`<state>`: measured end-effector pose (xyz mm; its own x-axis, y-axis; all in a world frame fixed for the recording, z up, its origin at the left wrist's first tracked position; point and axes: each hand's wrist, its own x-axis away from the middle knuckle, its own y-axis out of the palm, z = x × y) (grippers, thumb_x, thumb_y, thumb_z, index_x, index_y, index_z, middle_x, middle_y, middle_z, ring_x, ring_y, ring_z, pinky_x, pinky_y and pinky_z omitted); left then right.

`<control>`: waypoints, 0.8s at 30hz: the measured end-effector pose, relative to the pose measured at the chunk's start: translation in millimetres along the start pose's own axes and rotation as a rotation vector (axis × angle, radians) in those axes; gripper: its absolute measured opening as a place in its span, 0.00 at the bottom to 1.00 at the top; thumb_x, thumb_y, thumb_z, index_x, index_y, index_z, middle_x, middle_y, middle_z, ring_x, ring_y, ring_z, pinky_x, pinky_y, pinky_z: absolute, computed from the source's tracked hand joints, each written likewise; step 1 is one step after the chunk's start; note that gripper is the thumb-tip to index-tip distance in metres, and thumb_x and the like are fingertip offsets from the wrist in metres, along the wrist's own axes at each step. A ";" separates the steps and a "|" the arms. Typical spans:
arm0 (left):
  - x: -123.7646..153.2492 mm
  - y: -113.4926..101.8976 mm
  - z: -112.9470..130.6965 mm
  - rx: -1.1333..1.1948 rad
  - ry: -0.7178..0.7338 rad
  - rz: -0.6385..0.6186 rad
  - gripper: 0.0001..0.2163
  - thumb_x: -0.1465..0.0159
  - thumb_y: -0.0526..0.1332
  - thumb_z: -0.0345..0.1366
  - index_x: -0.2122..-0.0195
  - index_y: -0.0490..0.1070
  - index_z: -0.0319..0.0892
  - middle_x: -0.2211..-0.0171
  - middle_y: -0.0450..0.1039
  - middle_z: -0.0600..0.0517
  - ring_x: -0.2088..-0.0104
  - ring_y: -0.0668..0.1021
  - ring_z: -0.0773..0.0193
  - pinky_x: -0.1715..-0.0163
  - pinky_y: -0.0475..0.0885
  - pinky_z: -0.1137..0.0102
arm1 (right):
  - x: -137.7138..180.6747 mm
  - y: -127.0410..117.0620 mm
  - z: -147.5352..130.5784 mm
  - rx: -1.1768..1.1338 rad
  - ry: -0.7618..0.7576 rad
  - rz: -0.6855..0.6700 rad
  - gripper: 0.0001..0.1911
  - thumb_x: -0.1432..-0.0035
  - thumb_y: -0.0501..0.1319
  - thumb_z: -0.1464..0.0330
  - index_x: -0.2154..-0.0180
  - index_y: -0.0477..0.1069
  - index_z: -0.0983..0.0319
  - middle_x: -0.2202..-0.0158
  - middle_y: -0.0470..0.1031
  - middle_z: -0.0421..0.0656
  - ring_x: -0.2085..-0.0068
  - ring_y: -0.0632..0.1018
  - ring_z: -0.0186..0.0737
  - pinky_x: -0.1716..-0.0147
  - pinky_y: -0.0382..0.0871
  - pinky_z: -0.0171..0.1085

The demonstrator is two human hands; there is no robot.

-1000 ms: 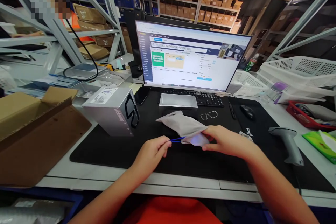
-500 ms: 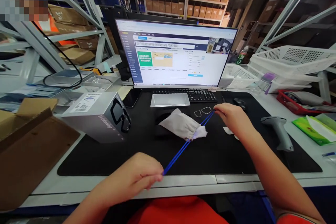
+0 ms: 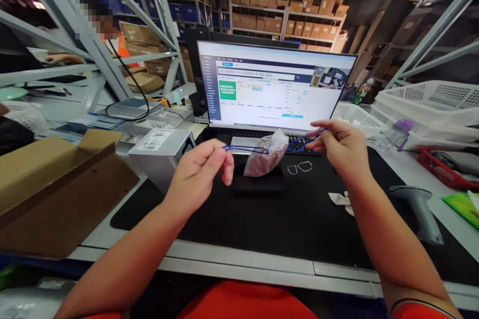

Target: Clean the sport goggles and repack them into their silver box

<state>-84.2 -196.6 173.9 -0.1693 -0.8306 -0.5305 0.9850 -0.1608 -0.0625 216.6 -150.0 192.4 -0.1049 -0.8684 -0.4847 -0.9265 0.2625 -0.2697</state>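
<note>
A small grey drawstring pouch (image 3: 266, 155) hangs in the air above the black desk mat (image 3: 262, 219), in front of the monitor. Blue drawstring cords (image 3: 245, 149) run out of it to both sides. My left hand (image 3: 204, 172) pinches the left cord. My right hand (image 3: 339, 147) pinches the right cord, which loops near its fingers. A wire glasses frame (image 3: 299, 167) lies flat on the mat just under and right of the pouch.
A monitor (image 3: 275, 89) and keyboard stand behind the pouch. A grey product box (image 3: 159, 152) and an open cardboard box (image 3: 56, 184) sit at left. A barcode scanner (image 3: 419, 207) and white baskets (image 3: 430, 102) are at right. Another person is behind the shelving at far left.
The pouch lay on the mat while both hands pulled the blue cords apart. Now both hands have risen and the pouch hangs lifted between them, its mouth drawn tight.
</note>
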 end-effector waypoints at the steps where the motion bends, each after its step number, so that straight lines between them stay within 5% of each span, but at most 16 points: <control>1: -10.6 0.9 1.2 0.042 0.012 0.034 0.15 0.30 0.59 0.46 0.70 0.71 0.42 0.79 0.70 0.55 0.78 0.72 0.68 0.75 0.68 0.73 | -5.2 5.7 -10.2 -0.075 -0.029 0.020 0.13 0.37 0.62 0.59 0.56 0.76 0.60 0.64 0.82 0.44 0.69 0.84 0.37 0.70 0.78 0.33; 7: -44.1 15.1 0.1 0.221 0.029 0.128 0.15 0.31 0.61 0.47 0.69 0.70 0.41 0.79 0.69 0.56 0.78 0.72 0.70 0.76 0.69 0.76 | -10.6 40.9 -33.9 -0.388 0.092 -0.194 0.17 0.39 0.63 0.52 0.60 0.71 0.59 0.68 0.81 0.41 0.70 0.83 0.37 0.74 0.77 0.32; 13: -25.3 5.5 14.7 0.273 0.218 0.210 0.13 0.30 0.62 0.45 0.67 0.72 0.42 0.78 0.70 0.56 0.78 0.73 0.71 0.77 0.69 0.77 | -3.2 31.1 -13.8 -0.135 -0.117 0.056 0.13 0.44 0.70 0.59 0.61 0.77 0.60 0.64 0.81 0.43 0.62 0.84 0.40 0.59 0.81 0.38; 17: -11.7 -5.8 25.3 0.291 0.343 0.275 0.12 0.31 0.63 0.44 0.68 0.73 0.41 0.80 0.69 0.56 0.80 0.72 0.70 0.79 0.69 0.75 | 1.2 20.7 -4.9 -0.119 -0.114 0.116 0.11 0.45 0.70 0.61 0.63 0.80 0.61 0.67 0.81 0.43 0.64 0.84 0.42 0.61 0.82 0.41; 20: -6.8 -1.7 22.9 0.300 0.369 0.337 0.12 0.31 0.63 0.43 0.68 0.73 0.41 0.79 0.70 0.56 0.80 0.73 0.70 0.80 0.70 0.75 | 7.0 22.1 -7.3 -0.254 -0.063 0.025 0.09 0.44 0.69 0.63 0.61 0.79 0.59 0.65 0.80 0.42 0.66 0.82 0.37 0.66 0.82 0.37; 24: -1.6 18.9 6.6 0.244 0.289 0.409 0.14 0.30 0.60 0.45 0.67 0.72 0.42 0.79 0.70 0.57 0.80 0.72 0.71 0.78 0.70 0.76 | 21.7 30.1 -15.4 -0.408 0.067 -0.294 0.05 0.45 0.64 0.68 0.65 0.78 0.59 0.59 0.79 0.43 0.63 0.82 0.38 0.66 0.82 0.37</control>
<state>-65.6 -201.8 179.2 0.2747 -0.6769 -0.6829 0.9265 -0.0037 0.3764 180.8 -167.4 186.6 0.1706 -0.9094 -0.3792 -0.9847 -0.1708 -0.0334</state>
